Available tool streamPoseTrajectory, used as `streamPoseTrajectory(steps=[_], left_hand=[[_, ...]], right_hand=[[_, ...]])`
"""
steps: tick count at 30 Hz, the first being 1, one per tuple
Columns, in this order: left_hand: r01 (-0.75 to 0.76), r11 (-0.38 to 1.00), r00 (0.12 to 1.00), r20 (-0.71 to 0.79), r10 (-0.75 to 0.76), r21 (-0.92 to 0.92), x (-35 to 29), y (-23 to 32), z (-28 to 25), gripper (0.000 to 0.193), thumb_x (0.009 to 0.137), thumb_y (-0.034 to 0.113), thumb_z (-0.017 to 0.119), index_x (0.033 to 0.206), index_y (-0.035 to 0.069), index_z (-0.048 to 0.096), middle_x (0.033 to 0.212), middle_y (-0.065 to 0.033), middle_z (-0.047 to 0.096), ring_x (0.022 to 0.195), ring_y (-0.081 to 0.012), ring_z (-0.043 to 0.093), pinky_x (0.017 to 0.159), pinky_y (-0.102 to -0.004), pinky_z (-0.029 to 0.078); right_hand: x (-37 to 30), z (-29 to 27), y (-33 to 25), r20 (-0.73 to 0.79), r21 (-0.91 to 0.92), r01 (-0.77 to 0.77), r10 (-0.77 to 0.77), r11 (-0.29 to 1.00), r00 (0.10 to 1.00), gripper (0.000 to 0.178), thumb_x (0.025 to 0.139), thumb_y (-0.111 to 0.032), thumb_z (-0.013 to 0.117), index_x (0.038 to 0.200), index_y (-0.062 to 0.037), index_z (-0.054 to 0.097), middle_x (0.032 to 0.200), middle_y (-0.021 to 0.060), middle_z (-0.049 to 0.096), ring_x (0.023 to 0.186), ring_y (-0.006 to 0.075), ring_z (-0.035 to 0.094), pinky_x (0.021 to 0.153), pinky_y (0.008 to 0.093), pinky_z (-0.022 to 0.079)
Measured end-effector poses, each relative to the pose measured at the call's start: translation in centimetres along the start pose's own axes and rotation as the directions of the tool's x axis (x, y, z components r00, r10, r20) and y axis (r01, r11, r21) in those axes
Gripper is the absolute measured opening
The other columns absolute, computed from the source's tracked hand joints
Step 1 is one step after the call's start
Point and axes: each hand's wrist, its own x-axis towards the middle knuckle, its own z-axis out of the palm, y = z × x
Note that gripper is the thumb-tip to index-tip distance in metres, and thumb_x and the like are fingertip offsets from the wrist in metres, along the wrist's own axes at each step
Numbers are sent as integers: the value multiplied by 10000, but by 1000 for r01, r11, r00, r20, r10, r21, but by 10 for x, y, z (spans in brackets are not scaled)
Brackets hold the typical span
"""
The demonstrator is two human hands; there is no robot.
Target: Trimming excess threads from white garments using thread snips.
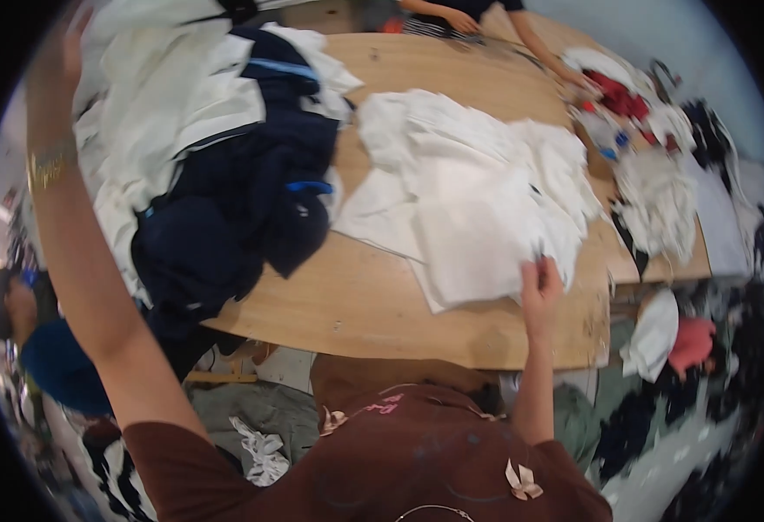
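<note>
My right hand (541, 287) is closed around a small dark pointed tool (539, 250), too small to make out fully. It hovers at or just over the near right part of a white garment (465, 230), spread on the wooden table (373, 317); whether they touch I cannot tell. My left arm stretches far out along the left side, a gold band on the wrist. At its end my left hand (70, 52) is blurred at the picture's rim, beside a heap of white garments (151, 96). Its fingers do not show clearly.
Navy garments (234, 204) with blue trim lie between the white heap and the spread garment. Across the table a person's hands (462, 21) work near more clothing. White and red cloth (656, 196) is piled at the right. A person (16, 304) sits at the far left.
</note>
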Motion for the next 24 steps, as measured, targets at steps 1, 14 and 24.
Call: streamPoseTrajectory(steps=[1, 14, 24], left_hand=[[-1, 999, 997, 79, -2, 39, -15, -8, 7, 571, 905, 426, 382, 1325, 82, 205, 1367, -134, 246, 1263, -255, 239, 1047, -415, 193], [568, 527, -127, 700, -702, 632, -359, -194, 267, 620, 875, 543, 465, 925, -59, 604, 853, -143, 635, 721, -198, 621, 651, -298, 500], [697, 701, 420, 707, -569, 150, -334, -171, 215, 435, 879, 365, 570, 869, -67, 623, 747, -52, 626, 699, -91, 557, 623, -237, 430]], right_hand=[[1, 5, -8, 35, -17, -22, 23, 1000, 999, 282, 826, -105, 648, 693, -48, 407, 604, -65, 338, 571, 33, 305, 485, 209, 266], [-19, -35, 25, -208, -8, -110, 106, 994, 972, 408, 804, -174, 692, 611, -47, 356, 552, -49, 312, 548, 45, 282, 464, 230, 248], [-19, -40, 31, -301, 42, -140, 146, 989, 943, 396, 821, -190, 680, 608, -58, 373, 558, -70, 321, 537, 38, 274, 464, 235, 229]])
